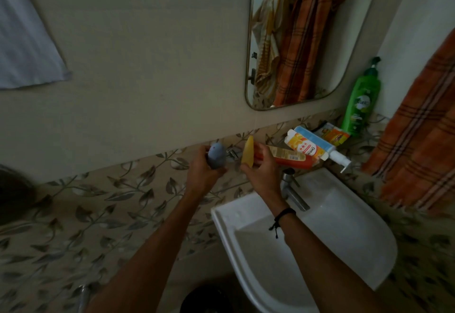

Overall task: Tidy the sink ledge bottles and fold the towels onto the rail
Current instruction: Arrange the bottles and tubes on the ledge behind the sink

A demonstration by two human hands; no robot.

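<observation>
My left hand (pixel 202 172) grips a small grey-blue rounded bottle (pixel 216 156) in front of the tiled wall, left of the sink. My right hand (pixel 262 172) holds a red bottle with a yellow cap (pixel 248 152), lying tilted, its body reaching right toward the ledge. On the ledge lie an orange-and-white carton (pixel 304 146), a white pump bottle (pixel 338 157) and a yellow packet (pixel 336 135). A tall green pump bottle (pixel 362 101) stands upright in the corner. An orange checked towel (pixel 418 145) hangs at the right.
The white sink (pixel 344 234) with a steel tap (pixel 293 192) is below my right arm. A mirror (pixel 261 42) above reflects the rail with an orange towel and a yellow one. A white cloth (pixel 27 49) hangs at upper left. A dark bin (pixel 209 300) sits under the sink.
</observation>
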